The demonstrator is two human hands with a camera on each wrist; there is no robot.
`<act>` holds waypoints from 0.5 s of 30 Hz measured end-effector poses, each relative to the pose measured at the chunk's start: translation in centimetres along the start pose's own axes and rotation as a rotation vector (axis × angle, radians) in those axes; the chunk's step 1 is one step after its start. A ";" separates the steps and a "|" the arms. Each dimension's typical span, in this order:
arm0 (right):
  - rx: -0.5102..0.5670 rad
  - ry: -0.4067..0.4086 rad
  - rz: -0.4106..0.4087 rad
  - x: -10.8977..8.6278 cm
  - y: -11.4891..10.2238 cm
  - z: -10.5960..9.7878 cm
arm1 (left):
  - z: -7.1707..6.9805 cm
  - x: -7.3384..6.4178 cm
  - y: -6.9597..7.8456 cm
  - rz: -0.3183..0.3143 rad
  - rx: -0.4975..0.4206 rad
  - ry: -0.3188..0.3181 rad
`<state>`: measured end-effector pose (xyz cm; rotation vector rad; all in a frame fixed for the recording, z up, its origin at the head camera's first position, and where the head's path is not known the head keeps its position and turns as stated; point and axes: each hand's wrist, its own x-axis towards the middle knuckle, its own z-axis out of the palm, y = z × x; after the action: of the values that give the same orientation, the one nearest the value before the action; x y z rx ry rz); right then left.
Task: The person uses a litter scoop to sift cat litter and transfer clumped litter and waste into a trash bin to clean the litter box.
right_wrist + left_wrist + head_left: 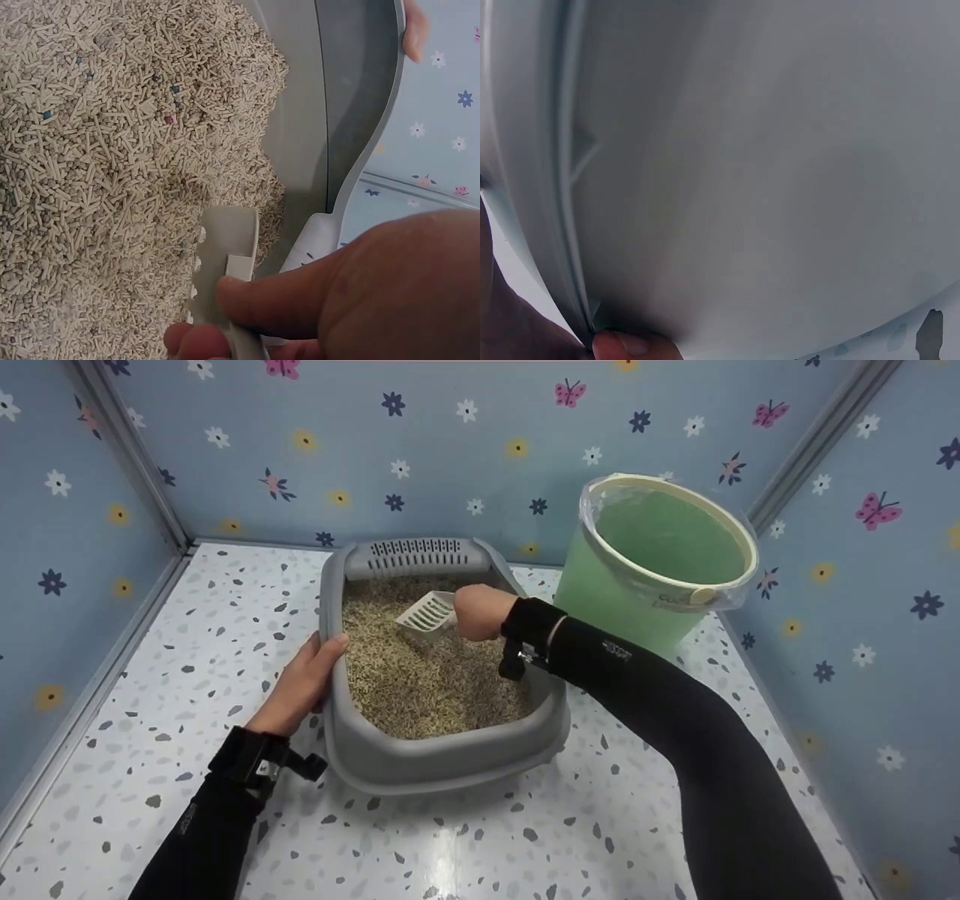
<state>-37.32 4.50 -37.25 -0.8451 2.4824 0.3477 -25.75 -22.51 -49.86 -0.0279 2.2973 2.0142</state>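
Observation:
A grey litter box [442,769] sits on the floor, filled with pale pellet litter [420,690]. My left hand [304,679] grips its left rim, thumb over the top; in the left wrist view a fingertip [636,346] shows beneath the rim. My right hand [480,613] holds a pale slotted litter scoop [427,613] by its handle, over the back part of the litter. In the right wrist view the thumb lies along the handle and the scoop [229,229] is tilted, close to the litter surface; whether it touches cannot be told.
Right of the box stands a green bin [619,592] with a clear plastic liner and a cream rim. Flowered wall panels [435,457] close off the back and both sides. Speckled white floor [187,675] surrounds the box.

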 end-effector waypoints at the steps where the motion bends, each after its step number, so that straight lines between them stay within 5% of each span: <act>1: 0.019 0.013 0.000 0.2 0.0 0.1 | 0.0 0.0 0.0 0.002 0.001 0.001; 15: 0.235 0.128 0.003 0.7 0.4 0.2 | -0.2 -0.1 0.1 -0.001 -0.008 0.001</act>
<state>-38.00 4.51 -37.77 -0.7877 2.5777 0.0013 -25.64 -22.69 -49.69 -0.0301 2.2888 2.0237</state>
